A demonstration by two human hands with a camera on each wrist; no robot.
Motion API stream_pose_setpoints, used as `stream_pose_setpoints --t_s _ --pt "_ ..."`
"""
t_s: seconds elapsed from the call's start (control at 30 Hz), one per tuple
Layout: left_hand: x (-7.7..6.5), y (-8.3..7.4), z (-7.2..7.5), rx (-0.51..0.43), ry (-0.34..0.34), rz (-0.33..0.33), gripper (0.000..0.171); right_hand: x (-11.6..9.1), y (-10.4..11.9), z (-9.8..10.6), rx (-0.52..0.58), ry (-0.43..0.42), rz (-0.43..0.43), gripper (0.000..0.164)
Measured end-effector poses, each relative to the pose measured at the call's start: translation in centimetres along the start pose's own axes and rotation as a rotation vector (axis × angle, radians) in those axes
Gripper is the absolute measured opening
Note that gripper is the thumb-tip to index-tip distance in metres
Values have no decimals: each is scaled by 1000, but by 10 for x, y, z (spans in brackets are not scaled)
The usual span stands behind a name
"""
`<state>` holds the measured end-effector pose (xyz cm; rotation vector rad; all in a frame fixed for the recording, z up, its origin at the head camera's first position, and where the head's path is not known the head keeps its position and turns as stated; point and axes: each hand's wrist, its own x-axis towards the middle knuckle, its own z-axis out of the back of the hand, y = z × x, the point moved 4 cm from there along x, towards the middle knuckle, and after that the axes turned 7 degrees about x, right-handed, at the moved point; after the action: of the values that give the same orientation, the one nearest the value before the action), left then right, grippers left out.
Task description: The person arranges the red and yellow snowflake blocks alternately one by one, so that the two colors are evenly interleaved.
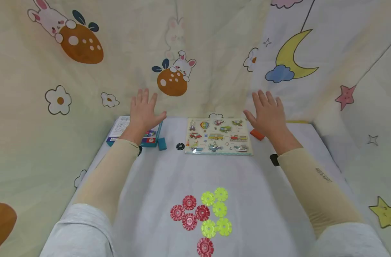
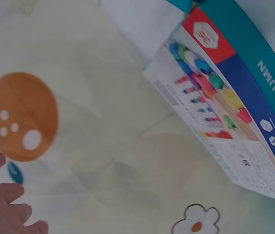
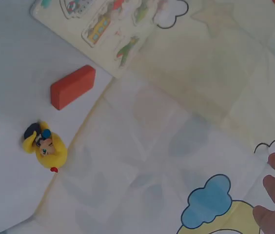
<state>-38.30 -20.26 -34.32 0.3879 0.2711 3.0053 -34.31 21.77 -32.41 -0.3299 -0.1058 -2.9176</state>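
Both my hands are bare and hold nothing. My left hand [image 1: 143,115] is raised before the printed fabric wall [image 1: 211,89], fingers straight and slightly apart, thumb well out. My right hand [image 1: 268,116] matches it. In the wrist views only some fingertips show.

Nearest my left hand is a white, blue and teal printed cardboard box [image 2: 220,102] at the table's far left, partly hidden by my wrist. A teal rectangular block [image 1: 162,144] sits just beside it. I judge the box light and liable to dent; hold it across two opposite sides, without squeezing.

Nearest my right hand is an orange-red rectangular block [image 3: 73,87], just beside the flat cream puzzle board with printed vehicle pieces [image 1: 219,136]. The block looks light, rigid and smooth; a pinch across its long sides should suit. The board lies flat at the far edge, apparently stiff. Its glossy face may prove slippery, so grip both short edges and keep it level. Whether film covers it, I cannot tell.

A small yellow duck-like figure [image 3: 49,150] stands near the orange-red block.
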Motion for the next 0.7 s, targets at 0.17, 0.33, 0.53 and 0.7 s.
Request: stream_pose_setpoints --t_s 0.17,0.33,0.53,0.7 --pt "-36 -7 14 -53 -85 -33 87 -29 8 2 71 -56 80 77" --pt "-81 -20 20 -100 -151 -75 88 -71 16 0 154 -107 199 73" --pt "-140 -36 22 -258 -183 -84 85 -122 36 -8 322 -52 280 70" --pt "-187 -54 26 -545 -172 -46 75 -164 58 -22 461 24 183 64"
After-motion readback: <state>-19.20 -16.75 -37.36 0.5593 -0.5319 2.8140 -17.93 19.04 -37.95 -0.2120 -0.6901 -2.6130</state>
